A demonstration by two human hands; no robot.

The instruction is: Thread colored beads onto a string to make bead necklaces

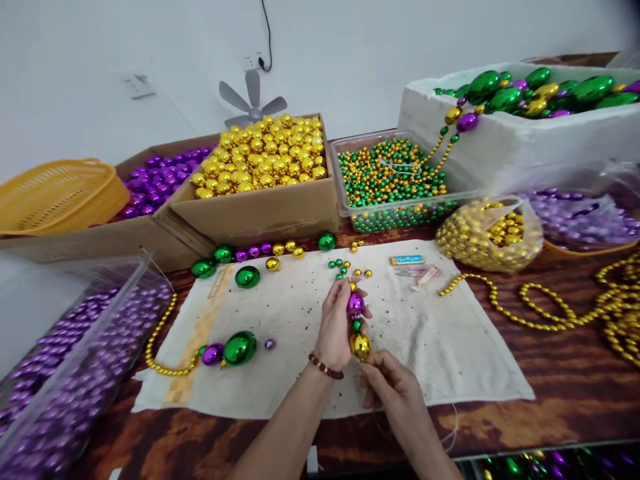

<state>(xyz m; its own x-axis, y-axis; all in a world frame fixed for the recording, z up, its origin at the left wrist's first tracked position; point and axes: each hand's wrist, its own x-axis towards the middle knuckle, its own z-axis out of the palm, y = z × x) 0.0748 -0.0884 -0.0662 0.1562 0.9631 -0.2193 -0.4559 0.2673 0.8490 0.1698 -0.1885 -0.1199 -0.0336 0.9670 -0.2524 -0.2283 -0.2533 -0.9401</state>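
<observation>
My left hand (336,323) is closed around a short string of shiny beads (355,305), in gold, purple and green, with a large gold bead at its lower end. Just below that bead, my right hand (393,387) pinches the thread, its fingertips against the gold bead. Thin pale thread (453,427) trails beside the right wrist. On the white cloth (295,320) at the left lies another strand with a big green bead (240,348), a purple bead (213,354) and a chain of small gold beads (161,367). A loose purple bead (270,344) lies beside it.
Behind the cloth stand a cardboard box of gold balls (255,207), a clear tub of small beads (400,213) and a white foam box (440,133). A bag of gold beads (487,233), a blue packet (407,260) and a gold chain (545,323) lie right. Purple beads (75,360) fill a left bin.
</observation>
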